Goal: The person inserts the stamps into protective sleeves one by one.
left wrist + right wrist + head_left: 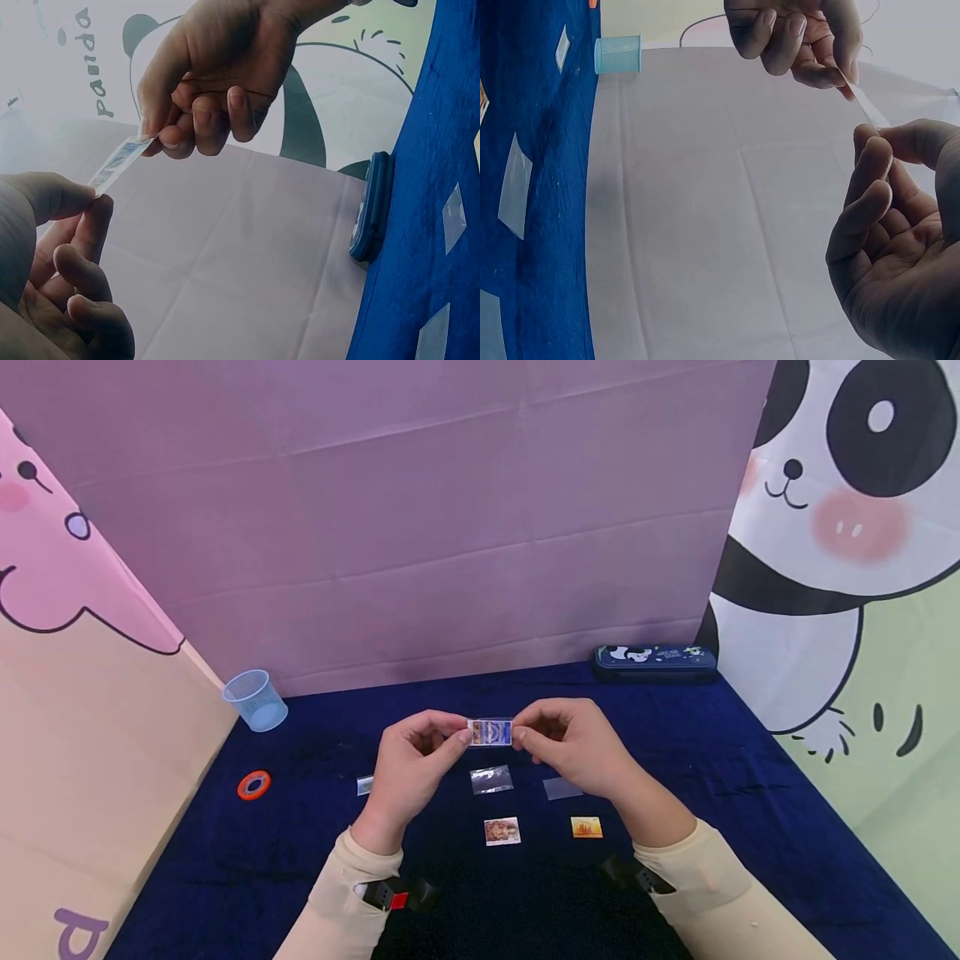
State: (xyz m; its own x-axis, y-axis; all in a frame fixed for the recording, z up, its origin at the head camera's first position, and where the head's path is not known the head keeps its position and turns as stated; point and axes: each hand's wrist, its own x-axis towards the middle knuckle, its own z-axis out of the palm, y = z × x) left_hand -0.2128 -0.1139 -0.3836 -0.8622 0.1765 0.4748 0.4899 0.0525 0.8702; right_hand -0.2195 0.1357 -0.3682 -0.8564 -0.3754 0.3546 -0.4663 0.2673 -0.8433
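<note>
Both hands hold up a postage stamp in a clear sleeve (pixel 491 732), stretched level between them above the table. My left hand (pixel 408 768) pinches its left end between thumb and forefinger, and my right hand (pixel 576 747) pinches the right end the same way. In the left wrist view the sleeved stamp (pixel 120 163) is seen nearly edge-on. Below the hands lie a clear plastic sleeve (pixel 491 780) and, to the right, another sleeve (pixel 562 788). Nearer the body are a brown portrait stamp (pixel 502 831) and a yellow-orange stamp (pixel 587 827).
Partly hidden by the left hand is a small sleeve (pixel 364 786). An orange ring, like a tape roll (pixel 246 792), lies at left, with a translucent blue cup (pixel 257 702) behind it. A dark blue pencil case (pixel 654 663) sits at the back right, against the curtain.
</note>
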